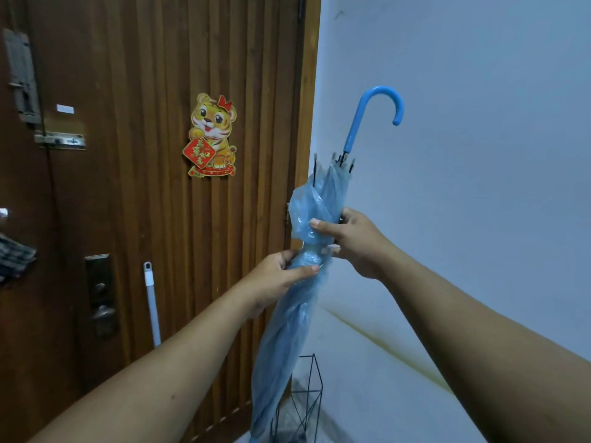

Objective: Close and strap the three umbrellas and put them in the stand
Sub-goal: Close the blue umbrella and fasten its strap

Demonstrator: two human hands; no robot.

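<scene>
A folded light-blue see-through umbrella (287, 318) stands nearly upright in front of me, its blue hook handle (367, 113) at the top and its tip down at the frame's bottom edge. My left hand (275, 279) grips the bunched canopy around its middle. Just above it, my right hand (348, 238) pinches the plastic folds, thumb pressed on the canopy. The upper canopy still bulges loosely below the rib tips. A black wire umbrella stand (311, 394) sits on the floor right behind the umbrella's lower end. No other umbrella is in view.
A brown wooden door (144, 187) with a tiger sticker (212, 135), bolt and lock fills the left. A white-handled pole (152, 302) leans against it. A pale wall (463, 123) is on the right.
</scene>
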